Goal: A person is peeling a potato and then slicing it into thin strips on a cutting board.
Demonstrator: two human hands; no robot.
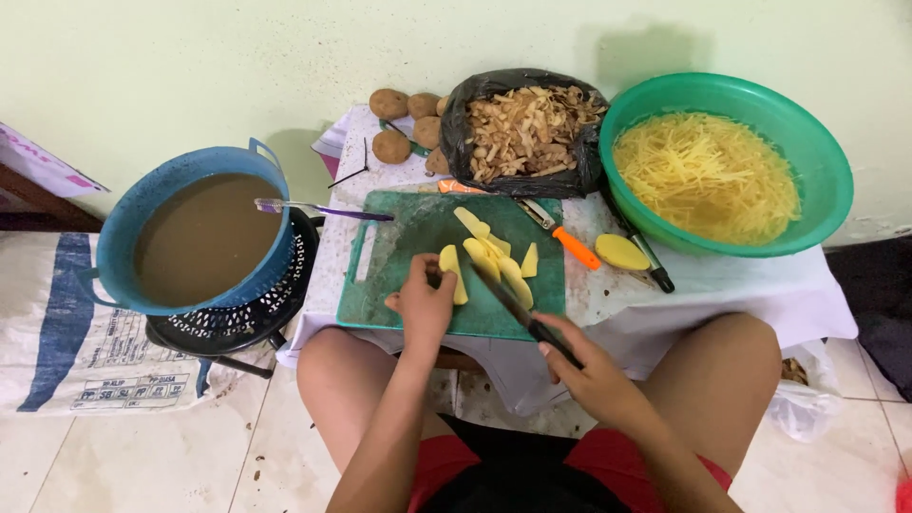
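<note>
Far left, a printed sack [57, 323] lies on the floor; beside it a blue tub [204, 237] of brown water sits in a black perforated basket [249, 309], with a purple-handled utensil [323, 209] resting across its rim. On the desk [760, 285] I see a green cutting board [418, 237] carrying pale yellow potato slices [494, 256]. My left hand [423, 302] pinches the nearest potato slice [454, 274] down against the board, fingertips curled. My right hand [594, 375] is closed around the dark handle of a knife [513, 302], whose blade angles up toward the held slice. To cut well, I judge that the left fingertips should stay tucked behind the blade line, the slice lying flat side down, and the knife descending in even, parallel strokes. Behind the board lie whole brown potatoes [404, 123] and a black bag of peelings [522, 128]. An orange-handled peeler [560, 233] and a peeled potato half [621, 252] rest right of the board. Far right, a green basin [807, 142] holds shredded potato in water.
</note>
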